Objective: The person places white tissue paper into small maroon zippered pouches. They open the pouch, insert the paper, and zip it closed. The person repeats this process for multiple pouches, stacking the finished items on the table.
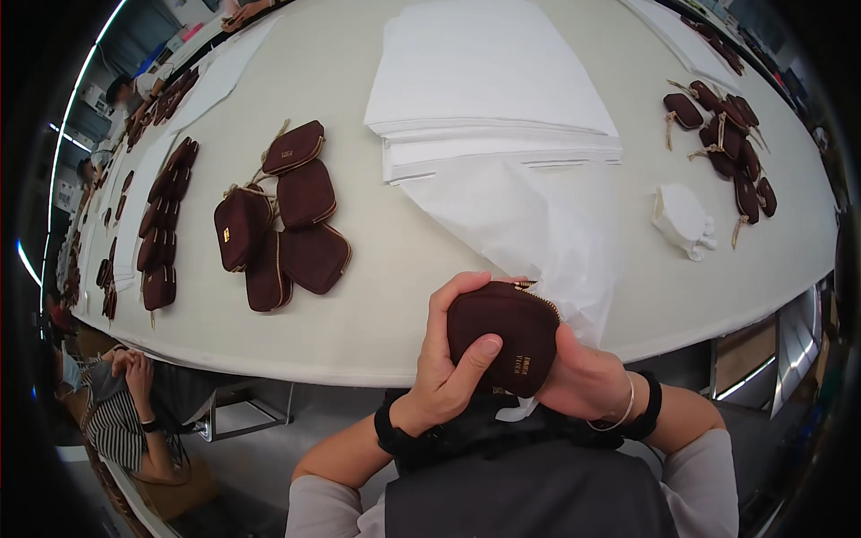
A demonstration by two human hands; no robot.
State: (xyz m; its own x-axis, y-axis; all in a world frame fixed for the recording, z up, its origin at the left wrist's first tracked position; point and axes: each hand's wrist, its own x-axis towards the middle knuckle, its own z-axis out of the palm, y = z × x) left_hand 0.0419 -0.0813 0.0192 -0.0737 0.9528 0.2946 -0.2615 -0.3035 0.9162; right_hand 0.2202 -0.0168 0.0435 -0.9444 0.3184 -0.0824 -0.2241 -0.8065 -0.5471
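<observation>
A dark maroon zip pouch [504, 334] with gold lettering and a gold-toothed zipper is held at the table's near edge. My left hand [446, 351] grips its left side, thumb across the front and fingers behind. My right hand [587, 381] closes on its right edge beside the zipper, with most of its fingers hidden behind the pouch. The zipper looks partly undone at the top. A crumpled sheet of white tissue paper [547, 235] trails from the paper stack to the pouch; its near end is hidden by my hands. A white scrap [518, 411] shows below the pouch.
A stack of white paper [489, 76] lies ahead on the table. Several maroon pouches [309, 193] are piled at left, others [161, 220] in a row farther left, more [737, 143] at right. Crumpled white paper [682, 215] lies nearer right. A person [126, 403] sits at left.
</observation>
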